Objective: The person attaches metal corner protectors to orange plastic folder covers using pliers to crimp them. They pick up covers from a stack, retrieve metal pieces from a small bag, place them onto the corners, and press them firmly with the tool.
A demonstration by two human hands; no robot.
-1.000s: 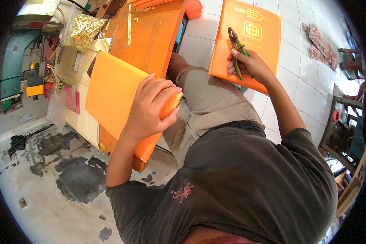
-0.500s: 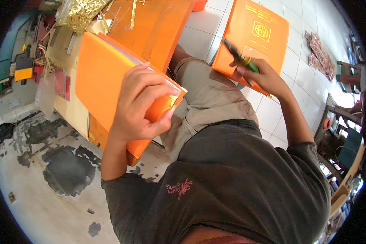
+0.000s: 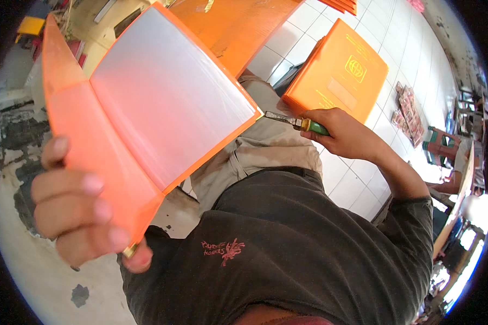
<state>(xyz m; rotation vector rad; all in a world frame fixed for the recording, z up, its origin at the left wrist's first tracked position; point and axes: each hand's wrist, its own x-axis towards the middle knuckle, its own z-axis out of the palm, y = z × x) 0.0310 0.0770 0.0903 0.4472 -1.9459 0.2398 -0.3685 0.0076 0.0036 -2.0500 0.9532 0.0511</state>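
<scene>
An orange folder (image 3: 168,103) with pale sheets or pockets inside lies spread open at the left. My left hand (image 3: 81,200) is closed around the lower corner of its cover, where a small gold metal corner piece (image 3: 130,250) shows by the thumb. In my right hand (image 3: 344,132) is a pair of pliers (image 3: 315,127) with green handles. Their jaws touch or nearly touch another gold corner piece (image 3: 259,114) on the folder's right corner; whether they grip it, I cannot tell.
Orange folders (image 3: 336,73) with gold print lie stacked beyond my right hand. An orange tabletop (image 3: 233,27) stands ahead, with more orange covers (image 3: 341,4) past it. Patterned packets (image 3: 408,114) lie on the white tiled floor at the right, near a stool (image 3: 442,146).
The folder has swung open, its cover drawn left by my left hand. My right hand has brought the pliers down and left to the folder's corner. The whole view has shifted.
</scene>
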